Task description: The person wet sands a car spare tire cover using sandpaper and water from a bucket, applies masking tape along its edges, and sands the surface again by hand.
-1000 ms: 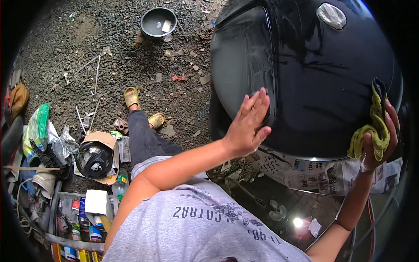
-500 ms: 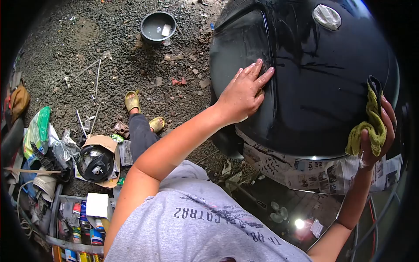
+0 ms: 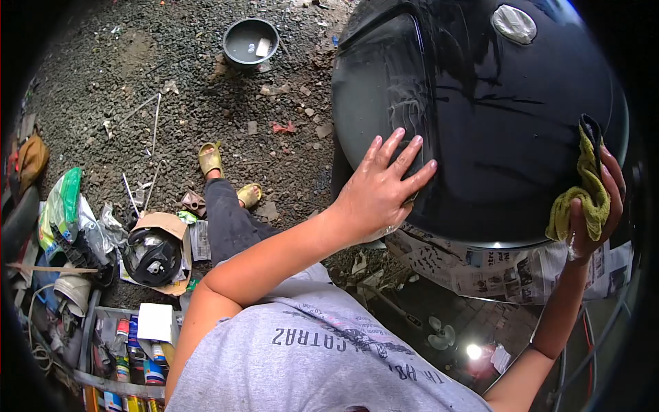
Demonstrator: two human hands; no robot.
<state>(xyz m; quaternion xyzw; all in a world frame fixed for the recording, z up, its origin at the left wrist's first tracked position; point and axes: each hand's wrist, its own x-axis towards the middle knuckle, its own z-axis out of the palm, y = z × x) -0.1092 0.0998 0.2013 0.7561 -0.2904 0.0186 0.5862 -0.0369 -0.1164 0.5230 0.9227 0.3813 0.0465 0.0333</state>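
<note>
A glossy black, rounded tank-like shell (image 3: 501, 158) fills the upper right, with wet streaks and a dull, hazy patch on its left side. My left hand (image 3: 384, 185) rests on its lower left part, fingers spread and stretched out; whatever may lie under the palm is hidden. In my right hand (image 3: 604, 206) is a yellow-green cloth (image 3: 587, 196) with a dark edge, bunched against the shell's right edge. A round opening on top is covered with silvery wrapping (image 3: 514, 25). Newspaper (image 3: 494, 271) sticks out below the shell.
A dark basin (image 3: 237, 58) with water and a pale block stands on the gravel (image 3: 144, 89). A black round part (image 3: 152, 257) sits in a cardboard box. Spray cans and bottles fill a rack (image 3: 123, 390) at lower left. A bright lamp (image 3: 473, 351) glows below.
My left hand has slid down toward me along the shell, its fingers spreading wider. Whitish wet streaks show where it was. My right hand stays in place with the cloth.
</note>
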